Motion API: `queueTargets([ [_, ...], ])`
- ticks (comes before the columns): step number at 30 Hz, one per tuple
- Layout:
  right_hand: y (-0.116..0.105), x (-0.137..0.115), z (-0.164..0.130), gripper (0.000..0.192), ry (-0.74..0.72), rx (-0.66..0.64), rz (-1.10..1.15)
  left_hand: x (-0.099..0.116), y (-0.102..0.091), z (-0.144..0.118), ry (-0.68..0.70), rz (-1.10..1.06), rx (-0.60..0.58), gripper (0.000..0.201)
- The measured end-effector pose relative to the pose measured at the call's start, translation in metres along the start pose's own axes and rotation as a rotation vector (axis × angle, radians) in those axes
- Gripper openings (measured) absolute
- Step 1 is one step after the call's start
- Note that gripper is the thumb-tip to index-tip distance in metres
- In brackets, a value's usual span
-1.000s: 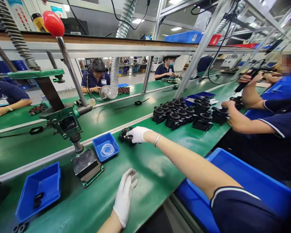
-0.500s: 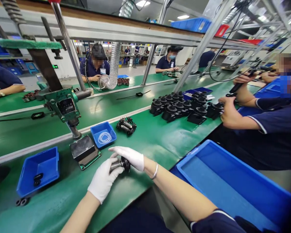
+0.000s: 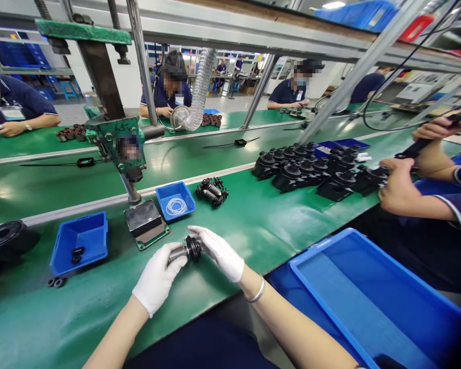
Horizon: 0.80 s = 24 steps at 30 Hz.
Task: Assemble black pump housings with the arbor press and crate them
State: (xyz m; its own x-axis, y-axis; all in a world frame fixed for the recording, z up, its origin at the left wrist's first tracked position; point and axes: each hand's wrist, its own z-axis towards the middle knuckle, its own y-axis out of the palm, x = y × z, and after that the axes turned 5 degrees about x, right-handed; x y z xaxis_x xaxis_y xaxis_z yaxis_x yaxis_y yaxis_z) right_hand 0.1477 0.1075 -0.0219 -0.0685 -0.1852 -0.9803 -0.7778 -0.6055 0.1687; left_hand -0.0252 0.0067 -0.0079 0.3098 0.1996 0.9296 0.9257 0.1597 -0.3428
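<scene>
My left hand (image 3: 159, 279), in a white glove, is closed around the metal shaft of a cylindrical part (image 3: 194, 249) with black ribbed discs at its right end. My right hand (image 3: 219, 252), also gloved, has its fingers stretched out beside the black discs, touching or very close to them; its thumb is mostly hidden. The part is held above the green bench, lying roughly level. Similar shaft parts (image 3: 212, 191) lie in a small group farther back. Behind my hands are a small blue tray (image 3: 194, 209) of white rings (image 3: 176, 206) and the press base (image 3: 146, 225).
A green press (image 3: 119, 141) rises at left. Nearby are a blue bin (image 3: 106, 243) with black pieces and two black rings (image 3: 56, 282). Black housings (image 3: 303, 171) stand in rows at right, beside a co-worker's hands (image 3: 399, 182). A large blue crate (image 3: 297, 266) sits at lower right.
The view has shifted left. My right hand has drawn back a little from over the part, so its black discs show more fully. My left hand still grips the shaft.
</scene>
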Motion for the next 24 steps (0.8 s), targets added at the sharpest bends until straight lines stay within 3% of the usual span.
queueTargets([
  [7, 0.001, -0.006, -0.004, 0.054, -0.014, 0.062, -0.16, -0.006, 0.0, 0.003, 0.021, 0.039, 0.011, 0.037],
  [13, 0.002, 0.007, -0.006, 0.065, 0.087, -0.023, 0.011, -0.001, -0.003, 0.005, 0.004, 0.014, 0.042, 0.038],
  [17, -0.004, 0.008, -0.009, 0.068, 0.1, -0.043, -0.056, 0.002, -0.006, 0.004, -0.049, -0.019, 0.039, 0.041],
  [20, -0.01, 0.0, -0.013, 0.057, -0.01, -0.022, -0.198, 0.003, -0.007, 0.004, -0.066, -0.042, 0.037, 0.043],
  [24, -0.009, -0.011, -0.015, 0.044, -0.27, -0.035, -0.348, 0.008, -0.007, 0.003, -0.107, -0.111, -0.014, 0.048],
])
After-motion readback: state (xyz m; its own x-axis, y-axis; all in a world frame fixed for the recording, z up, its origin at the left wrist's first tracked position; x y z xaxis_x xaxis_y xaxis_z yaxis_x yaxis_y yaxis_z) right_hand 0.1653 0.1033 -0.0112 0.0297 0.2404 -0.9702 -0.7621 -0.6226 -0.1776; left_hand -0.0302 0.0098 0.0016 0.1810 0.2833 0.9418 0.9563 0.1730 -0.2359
